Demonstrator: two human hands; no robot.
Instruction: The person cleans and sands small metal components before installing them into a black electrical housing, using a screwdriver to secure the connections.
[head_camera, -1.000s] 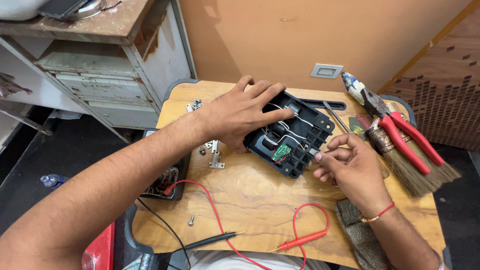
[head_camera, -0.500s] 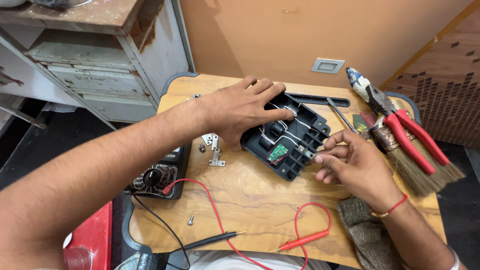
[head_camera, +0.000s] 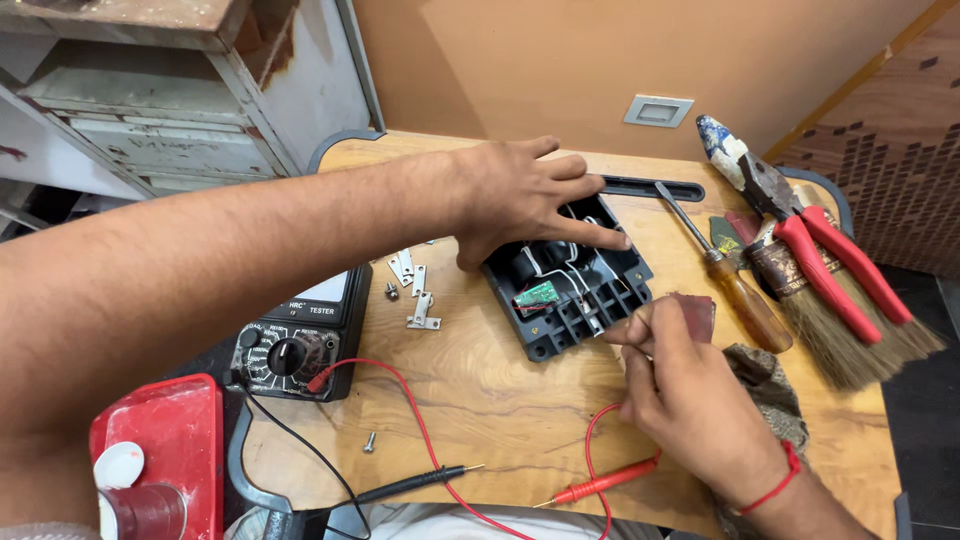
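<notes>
My left hand (head_camera: 530, 200) lies flat on the far side of a black plastic switch housing (head_camera: 560, 335) in the middle of the wooden table, fingers spread over its white wires. A small green circuit board (head_camera: 537, 296) sits inside the housing. My right hand (head_camera: 690, 400) is at the housing's near right corner, fingers pinched on a small reddish-brown flat piece (head_camera: 695, 312) that looks like sandpaper. A red thread circles that wrist.
An analog multimeter (head_camera: 290, 340) sits left, its red probe (head_camera: 600, 487) and black probe (head_camera: 415, 483) near the front edge. Metal brackets (head_camera: 415, 290) and a screw (head_camera: 369, 440) lie loose. Screwdriver (head_camera: 720, 270), red-handled pliers (head_camera: 800, 240), brush (head_camera: 840, 320) and cloth (head_camera: 770, 390) are right; a red container (head_camera: 160, 450) bottom left.
The view has swung left and down, bringing the multimeter and red container into sight. Both hands stay at the housing; the brown piece now shows at my right fingertips.
</notes>
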